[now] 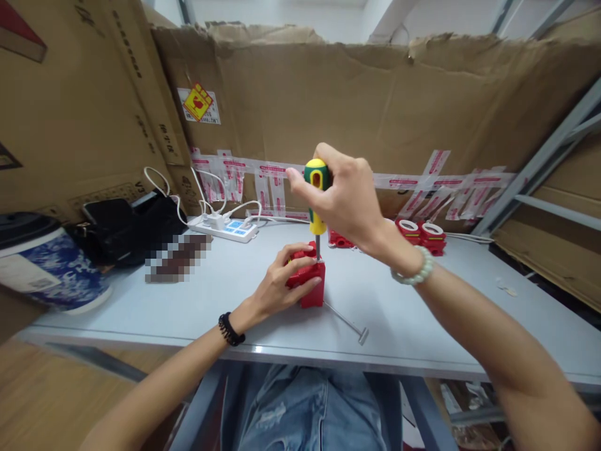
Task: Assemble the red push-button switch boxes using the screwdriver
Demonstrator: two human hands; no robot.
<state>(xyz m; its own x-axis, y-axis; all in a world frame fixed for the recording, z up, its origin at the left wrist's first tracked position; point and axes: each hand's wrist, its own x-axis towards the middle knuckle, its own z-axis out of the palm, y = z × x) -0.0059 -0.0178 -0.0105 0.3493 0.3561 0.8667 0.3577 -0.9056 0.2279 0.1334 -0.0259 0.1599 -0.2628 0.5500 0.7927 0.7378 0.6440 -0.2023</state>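
Note:
My right hand (350, 194) is wrapped round the yellow and green handle of a screwdriver (318, 219), which stands upright. Its metal shaft points down to the top of a red plastic block-like part (313, 293), close to its upper edge; the very tip is too small to make out. With its fingers across the top and front, my left hand (282, 279) grips this red part on the table. A thin metal rod with a small crossbar (361, 336) lies at the part's lower right, its other end running up to the part's base.
Red parts with white rings (420, 233) stand at the back right, and another red piece (340, 240) sits behind my right hand. A white power strip (230, 227) with cables, a black bag (136, 225) and a blue-white cup (56, 269) are left. Cardboard (300, 106) walls the table's back.

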